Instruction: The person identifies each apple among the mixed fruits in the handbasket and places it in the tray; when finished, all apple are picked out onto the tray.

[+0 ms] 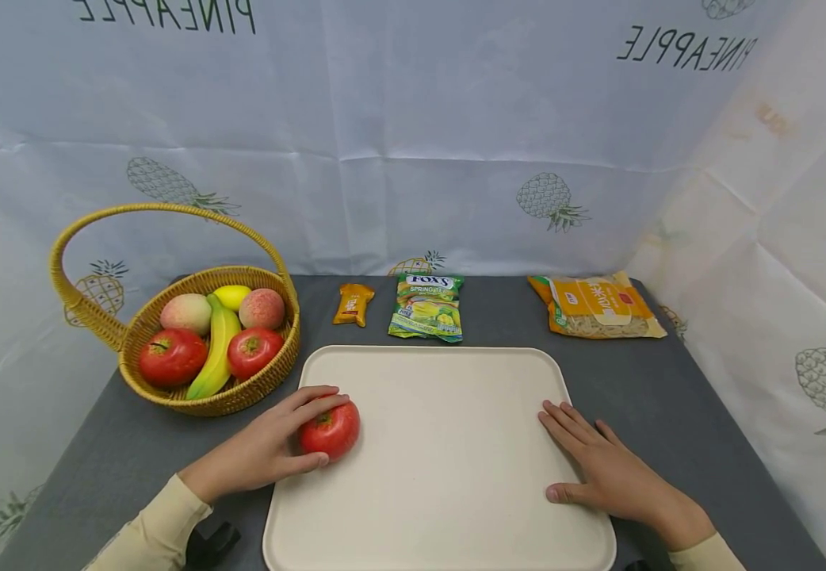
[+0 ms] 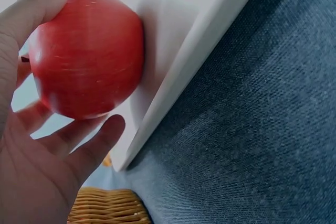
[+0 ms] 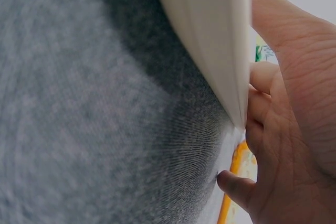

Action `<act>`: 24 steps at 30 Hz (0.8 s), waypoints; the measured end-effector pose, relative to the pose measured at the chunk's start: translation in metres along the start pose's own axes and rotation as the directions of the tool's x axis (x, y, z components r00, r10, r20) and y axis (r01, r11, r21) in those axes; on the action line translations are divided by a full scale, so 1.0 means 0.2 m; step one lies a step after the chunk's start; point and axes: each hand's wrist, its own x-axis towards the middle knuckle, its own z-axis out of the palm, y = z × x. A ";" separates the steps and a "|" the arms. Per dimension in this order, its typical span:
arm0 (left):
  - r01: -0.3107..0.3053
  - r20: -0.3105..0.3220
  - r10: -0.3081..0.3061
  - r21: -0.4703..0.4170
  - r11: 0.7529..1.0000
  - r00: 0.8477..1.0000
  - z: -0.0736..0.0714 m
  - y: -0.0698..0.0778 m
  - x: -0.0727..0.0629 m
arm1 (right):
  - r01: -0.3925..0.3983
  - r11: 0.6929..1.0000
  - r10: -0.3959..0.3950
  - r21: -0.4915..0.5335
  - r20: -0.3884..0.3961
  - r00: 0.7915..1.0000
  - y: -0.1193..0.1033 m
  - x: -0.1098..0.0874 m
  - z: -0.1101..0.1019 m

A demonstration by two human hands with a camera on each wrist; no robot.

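Observation:
My left hand (image 1: 270, 446) grips a red apple (image 1: 334, 432) at the left side of a cream tray (image 1: 449, 476), thumb on the near side and fingers over the far side. In the left wrist view the apple (image 2: 89, 56) sits between thumb and fingers, close over the tray's raised rim (image 2: 184, 61). On the tray's right edge rests my right hand (image 1: 609, 472), its fingers spread and fairly straight, holding nothing. The right wrist view has this hand (image 3: 286, 114) beside the tray wall (image 3: 215, 35), with part of the fingers hidden behind it.
A yellow wicker basket (image 1: 292, 349) at back left has a tall handle and holds apples, peaches, a banana and a lemon. Behind the tray lie a small orange packet (image 1: 353, 304) and a green FOX'S bag (image 1: 426, 308). An orange grain bag (image 1: 598, 306) lies at back right.

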 end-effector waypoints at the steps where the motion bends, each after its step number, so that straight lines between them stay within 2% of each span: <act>1: 0.003 0.005 -0.003 -0.001 1.000 1.000 0.00 0.00 0.00 | 0.000 1.000 0.000 0.002 -0.001 1.000 0.00 0.00 0.00; 8: 0.011 0.034 -0.012 0.003 1.000 0.999 -0.01 0.01 -0.01 | 0.024 0.998 -0.023 0.054 -0.015 1.000 0.00 -0.01 0.00; 13: 0.003 0.029 -0.004 0.015 1.000 1.000 -0.04 0.01 -0.02 | 0.030 0.998 -0.029 0.055 -0.018 0.999 0.00 -0.01 0.00; 19: -0.029 -0.026 0.030 0.040 0.999 0.999 -0.15 0.01 -0.01 | 0.036 0.999 -0.035 0.041 -0.026 0.999 0.01 -0.01 0.01; 24: -0.054 -0.096 0.066 0.120 0.991 0.993 -0.28 0.00 -0.02 | 0.037 0.998 -0.035 0.043 -0.028 0.999 0.00 -0.01 0.01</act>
